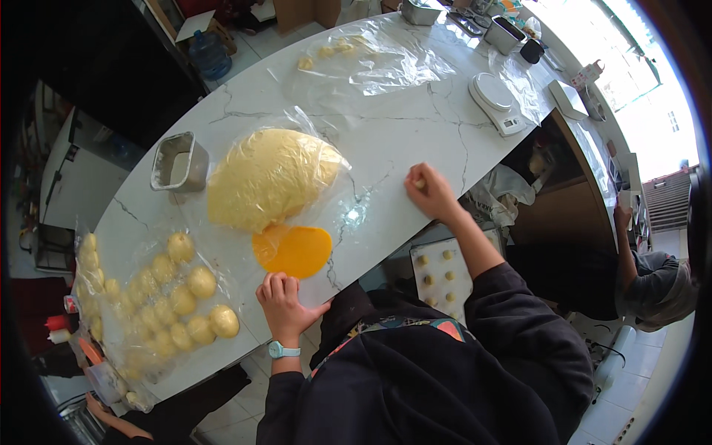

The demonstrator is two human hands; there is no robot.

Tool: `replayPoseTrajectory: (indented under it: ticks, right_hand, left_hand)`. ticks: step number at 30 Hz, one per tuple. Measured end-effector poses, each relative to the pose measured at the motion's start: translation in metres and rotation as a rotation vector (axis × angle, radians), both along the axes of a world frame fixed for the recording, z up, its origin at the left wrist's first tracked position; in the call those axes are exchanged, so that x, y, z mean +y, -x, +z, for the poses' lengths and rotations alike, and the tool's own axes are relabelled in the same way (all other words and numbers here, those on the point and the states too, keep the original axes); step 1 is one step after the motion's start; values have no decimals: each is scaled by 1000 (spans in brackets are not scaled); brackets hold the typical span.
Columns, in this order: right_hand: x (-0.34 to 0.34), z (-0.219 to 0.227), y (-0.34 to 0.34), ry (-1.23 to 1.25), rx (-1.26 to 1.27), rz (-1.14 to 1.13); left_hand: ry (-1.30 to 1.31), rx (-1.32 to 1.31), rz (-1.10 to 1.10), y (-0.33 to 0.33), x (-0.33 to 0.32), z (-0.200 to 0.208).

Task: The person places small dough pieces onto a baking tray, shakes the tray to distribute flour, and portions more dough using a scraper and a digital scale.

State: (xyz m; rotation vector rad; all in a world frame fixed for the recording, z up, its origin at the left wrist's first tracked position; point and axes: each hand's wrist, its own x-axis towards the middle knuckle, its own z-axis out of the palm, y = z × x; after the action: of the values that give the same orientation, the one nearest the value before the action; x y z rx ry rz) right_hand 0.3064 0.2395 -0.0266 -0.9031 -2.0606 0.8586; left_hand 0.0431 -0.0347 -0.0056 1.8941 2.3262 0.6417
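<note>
My right hand [434, 194] is on the marble table, fingers curled round a small pale piece of dough [420, 183] that shows only in part. At the near table edge rests my left hand [284, 304], with a light blue watch at the wrist, its thumb spread and no object in it. Just beyond those fingers lies an orange dough scraper [302, 248], partly under clear plastic. A large mound of yellow dough [267, 174] sits behind it, wrapped in plastic film. Several round dough balls [182, 300] are under plastic on the left.
A metal loaf tin [194, 174] stands left of the mound. Farther off are a plastic sheet over dough scraps [326, 52] and a white kitchen scale [495, 100]. Below the table edge, a tray [461, 276] holds small dough pieces. Another person [653, 289] stands at right.
</note>
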Motion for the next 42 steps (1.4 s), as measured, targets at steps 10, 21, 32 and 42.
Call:
replayPoseTrajectory:
  ticks: [10, 21, 32, 42]
  right_hand:
    - [5, 3, 26, -78, -173, -62]
    - [7, -2, 40, -143, -200, -192]
    - [53, 6, 11, 370, 324, -296]
    - [65, -1, -1, -281, -247, -297]
  left_hand:
    - [22, 35, -18, -5, 7, -6]
    - [-52, 51, -26, 1, 16, -10]
    - [-38, 97, -56, 4, 23, -7]
    - [-29, 98, -60, 4, 26, -12]
